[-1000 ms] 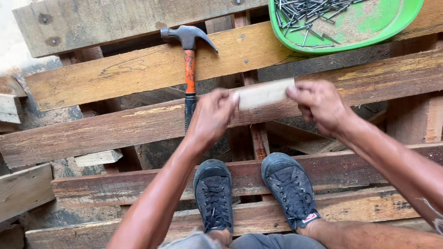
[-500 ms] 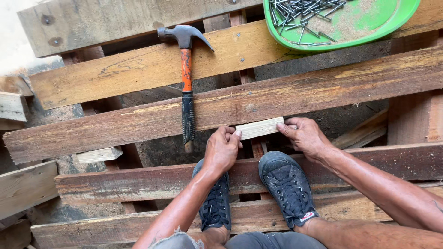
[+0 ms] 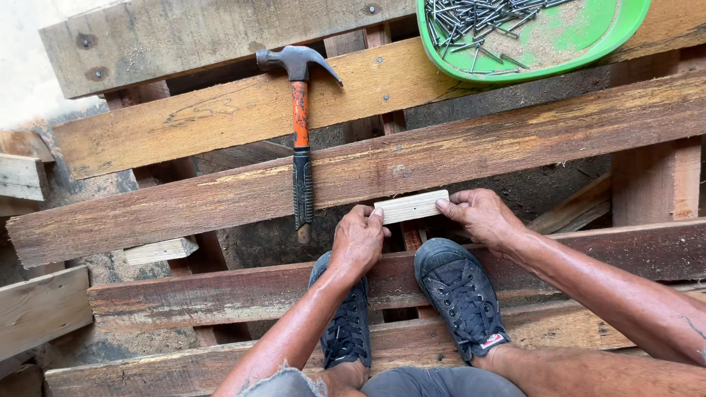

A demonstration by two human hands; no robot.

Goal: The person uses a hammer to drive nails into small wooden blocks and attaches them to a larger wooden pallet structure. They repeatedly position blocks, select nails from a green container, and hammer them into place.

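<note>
I see my left hand [image 3: 358, 239] and right hand [image 3: 482, 215] pinching a pale wood block [image 3: 411, 206] end to end, steadying it against the long plank [image 3: 382, 173] | hammer [image 3: 301, 140] lies at 10 o'clock | green nail tray [image 3: 588, 48] at 1 o'clock.

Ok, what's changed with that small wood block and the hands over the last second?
Both hands, left and right, brought the block down from over the upper plank toward the feet; it now sits against the near edge of the long plank, each hand still in a grip on one end. The hammer, the green tray of nails and both shoes stayed where they were.
</note>
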